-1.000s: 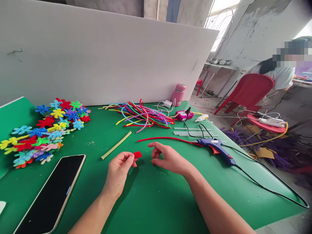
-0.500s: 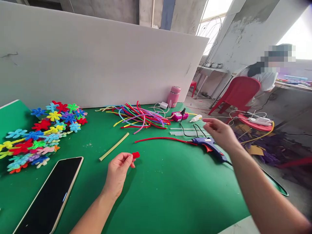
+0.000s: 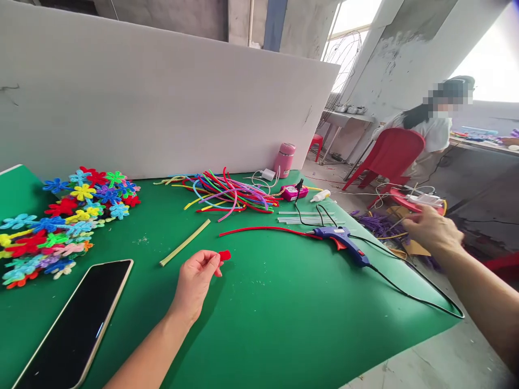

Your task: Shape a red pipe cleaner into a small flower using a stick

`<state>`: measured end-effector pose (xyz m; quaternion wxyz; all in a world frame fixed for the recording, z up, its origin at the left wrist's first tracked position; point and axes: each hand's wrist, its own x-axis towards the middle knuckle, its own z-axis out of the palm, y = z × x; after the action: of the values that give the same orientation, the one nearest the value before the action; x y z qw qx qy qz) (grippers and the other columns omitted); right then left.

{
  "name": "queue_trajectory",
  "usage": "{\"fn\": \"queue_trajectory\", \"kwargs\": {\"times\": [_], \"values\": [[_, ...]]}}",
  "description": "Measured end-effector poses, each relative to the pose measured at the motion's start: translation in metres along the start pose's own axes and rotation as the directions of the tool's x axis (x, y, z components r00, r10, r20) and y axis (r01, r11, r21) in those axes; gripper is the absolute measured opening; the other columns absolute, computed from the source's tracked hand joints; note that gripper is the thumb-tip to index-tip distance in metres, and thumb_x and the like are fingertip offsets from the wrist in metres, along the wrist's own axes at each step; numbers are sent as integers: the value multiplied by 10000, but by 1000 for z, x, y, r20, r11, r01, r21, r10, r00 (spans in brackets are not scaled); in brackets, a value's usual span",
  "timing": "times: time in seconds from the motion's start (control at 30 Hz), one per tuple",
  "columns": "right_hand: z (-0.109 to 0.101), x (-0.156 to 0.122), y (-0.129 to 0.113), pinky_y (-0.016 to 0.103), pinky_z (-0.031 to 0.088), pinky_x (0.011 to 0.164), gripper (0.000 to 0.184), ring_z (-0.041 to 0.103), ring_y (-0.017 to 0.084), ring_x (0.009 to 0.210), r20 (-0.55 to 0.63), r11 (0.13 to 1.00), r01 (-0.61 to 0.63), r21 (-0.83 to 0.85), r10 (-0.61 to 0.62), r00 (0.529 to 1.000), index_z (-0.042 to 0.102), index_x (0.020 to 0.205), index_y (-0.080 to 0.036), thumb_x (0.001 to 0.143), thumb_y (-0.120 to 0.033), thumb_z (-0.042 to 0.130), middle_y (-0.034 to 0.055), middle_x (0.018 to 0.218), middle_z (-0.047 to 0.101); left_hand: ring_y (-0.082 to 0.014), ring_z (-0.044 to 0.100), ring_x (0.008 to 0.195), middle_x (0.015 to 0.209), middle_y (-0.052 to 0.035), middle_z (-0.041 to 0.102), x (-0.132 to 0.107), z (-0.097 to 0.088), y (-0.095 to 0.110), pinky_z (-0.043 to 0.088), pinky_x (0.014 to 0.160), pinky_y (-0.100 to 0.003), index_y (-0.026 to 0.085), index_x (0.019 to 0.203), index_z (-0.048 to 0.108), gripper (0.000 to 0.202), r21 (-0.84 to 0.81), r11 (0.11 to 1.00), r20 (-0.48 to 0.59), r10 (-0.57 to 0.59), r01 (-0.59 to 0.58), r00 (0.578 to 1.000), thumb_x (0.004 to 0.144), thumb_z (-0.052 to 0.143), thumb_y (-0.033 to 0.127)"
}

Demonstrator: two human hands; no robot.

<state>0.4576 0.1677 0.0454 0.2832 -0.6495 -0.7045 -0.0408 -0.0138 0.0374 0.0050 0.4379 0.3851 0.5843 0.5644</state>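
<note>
My left hand point(image 3: 198, 281), low over the green table, pinches a small red fuzzy piece point(image 3: 224, 255), apparently bent pipe cleaner, between thumb and fingertips. Ahead of it lies a long red pipe cleaner point(image 3: 259, 229), reaching to the nozzle of a blue hot glue gun point(image 3: 339, 237) that rests on its side. A pale yellow pipe cleaner strip point(image 3: 185, 242) lies to the left. Out past the table's right edge, my right hand point(image 3: 436, 232) appears with fingers drawn together, in front of a red stool point(image 3: 399, 199) with a white power strip point(image 3: 427, 200). Anything in those fingers is too small to make out.
Fuzzy flowers point(image 3: 77, 216) are heaped at left, behind a phone point(image 3: 77, 324). Pipe cleaners point(image 3: 231, 194), clear glue sticks point(image 3: 292, 219), a pink bottle point(image 3: 284, 160) and a small white bottle point(image 3: 320, 196) lie farther back. The gun's black cord point(image 3: 405, 294) loops right. A person sits on a red chair point(image 3: 399, 154).
My right hand has moved right, from above the glue gun to beyond the table edge. My left hand keeps its pinch on the red piece. The view has shifted slightly right.
</note>
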Motion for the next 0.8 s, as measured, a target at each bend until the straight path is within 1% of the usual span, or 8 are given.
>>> {"fn": "queue_trajectory", "kwargs": {"times": [0.07, 0.13, 0.2, 0.27, 0.33, 0.47, 0.63, 0.8], "values": [[13, 1, -54, 573, 310, 776, 400, 458, 419, 1009, -146, 995, -94, -37, 88, 985, 523, 1040, -187, 647, -247, 573, 163, 908, 564, -137, 520, 574, 453, 31, 520, 2, 2, 2, 389, 608, -257, 163, 584, 570, 174, 11, 1000, -7, -8, 8, 1000, 643, 611, 322], [31, -10, -123, 522, 364, 793, 451, 501, 346, 977, -37, 974, 88, 210, -82, 996, 474, 1128, -182, 684, -228, 541, 145, 1022, 551, -126, 504, 552, 451, 32, 518, 6, 6, 3, 378, 578, -246, 159, 578, 567, 172, 16, 1000, -9, -7, 8, 1000, 640, 610, 314], [52, -30, -192, 361, 461, 686, 369, 586, 200, 768, 69, 919, 179, 350, -215, 974, 462, 1138, -238, 769, -244, 464, 62, 931, 598, -107, 476, 515, 470, 33, 527, 9, 9, 5, 370, 557, -237, 156, 583, 565, 173, 18, 1000, -9, 3, -3, 1000, 640, 608, 313], [73, -51, -249, 299, 466, 658, 391, 576, 159, 731, 190, 767, 198, 610, -384, 904, 436, 1163, -221, 773, -206, 466, 46, 880, 602, -97, 460, 501, 482, 38, 528, 12, 13, 6, 363, 540, -227, 156, 589, 563, 181, 19, 1000, -10, 23, -23, 1000, 644, 607, 322], [91, -66, -287, 279, 457, 659, 422, 564, 140, 712, 219, 685, 170, 708, -442, 870, 430, 1164, -220, 749, -160, 477, 22, 834, 598, -98, 464, 513, 487, 43, 521, 14, 15, 6, 362, 532, -218, 160, 593, 559, 193, 18, 999, -16, 52, -51, 999, 652, 604, 338], [116, -76, -316, 254, 449, 633, 394, 534, 117, 666, 228, 592, 84, 802, -432, 872, 445, 1134, -185, 744, -133, 459, 8, 782, 573, -95, 474, 534, 533, 47, 532, 16, 14, 5, 380, 547, -212, 164, 634, 570, 191, 11, 995, -28, 103, -102, 994, 673, 592, 351], [124, -81, -308, 232, 445, 630, 330, 502, 104, 660, 171, 452, 56, 890, -446, 879, 451, 1121, -169, 794, -143, 419, 6, 747, 525, -101, 501, 551, 565, 33, 557, 15, 10, 2, 393, 556, -213, 160, 659, 585, 164, 16, 994, 17, 111, -112, 994, 678, 604, 322], [125, -86, -300, 232, 436, 641, 343, 503, 99, 655, 182, 437, 43, 899, -460, 869, 449, 1126, -193, 788, -138, 447, -6, 742, 524, -104, 519, 566, 589, 26, 576, 13, 9, -2, 396, 554, -210, 160, 690, 596, 152, 7, 996, 89, 83, -84, 993, 686, 610, 311]]}}
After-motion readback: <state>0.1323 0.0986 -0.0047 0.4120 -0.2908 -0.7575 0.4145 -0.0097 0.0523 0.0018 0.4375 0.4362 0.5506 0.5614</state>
